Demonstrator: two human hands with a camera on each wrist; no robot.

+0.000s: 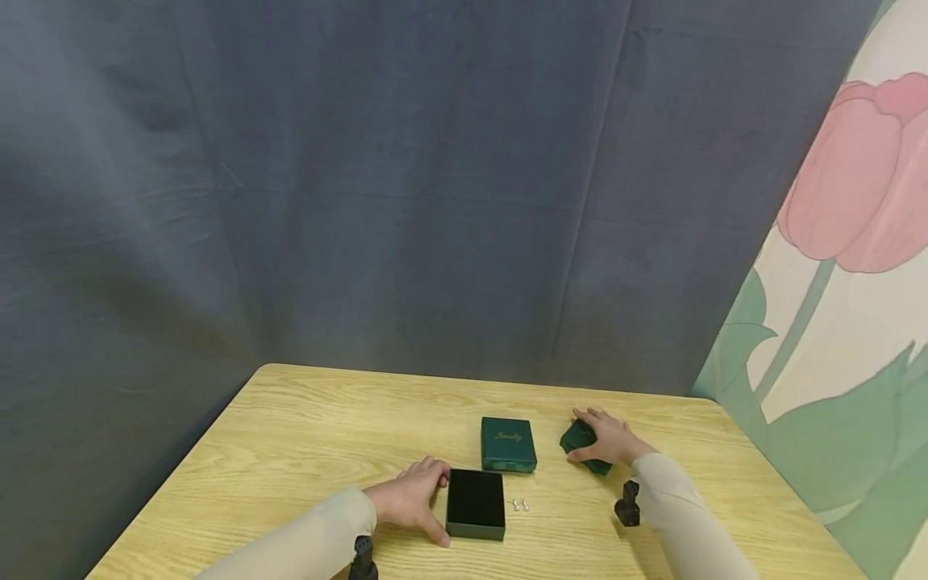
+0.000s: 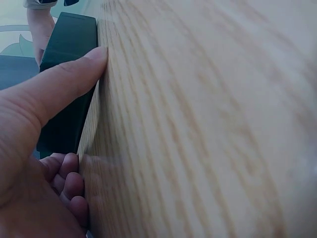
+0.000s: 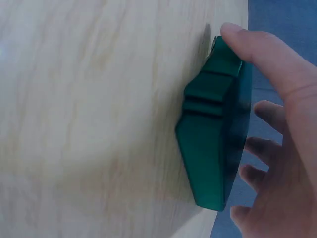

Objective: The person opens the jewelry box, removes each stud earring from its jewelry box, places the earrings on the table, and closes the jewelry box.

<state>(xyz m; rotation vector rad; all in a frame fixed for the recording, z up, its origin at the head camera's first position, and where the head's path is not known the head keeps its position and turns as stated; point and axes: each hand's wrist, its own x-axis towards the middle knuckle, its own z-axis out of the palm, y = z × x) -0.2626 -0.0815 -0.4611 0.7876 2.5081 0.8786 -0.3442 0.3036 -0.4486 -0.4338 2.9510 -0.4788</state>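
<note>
My left hand [image 1: 413, 497] reaches along the left side of a dark green box [image 1: 475, 530] with a black inside. Its thumb [image 2: 74, 74] lies straight at the near corner, the other fingers bent by the far one. Right of that box lie two small shiny pieces [image 1: 520, 506], seemingly earrings. Over a dark green faceted piece [image 3: 205, 148] with grooves in its side, my right hand [image 1: 607, 439] has its fingers spread. The thumb [image 3: 262, 49] touches one end; the fingertips stand near its top, loosely bent. The palm hides part of the piece.
A green box lid [image 1: 507, 443] with gold lettering lies behind the black-lined box. The wooden table [image 1: 326, 411] backs onto a dark blue-grey curtain [image 1: 449, 201]. On the right stands a wall [image 1: 855, 338] painted with a tulip.
</note>
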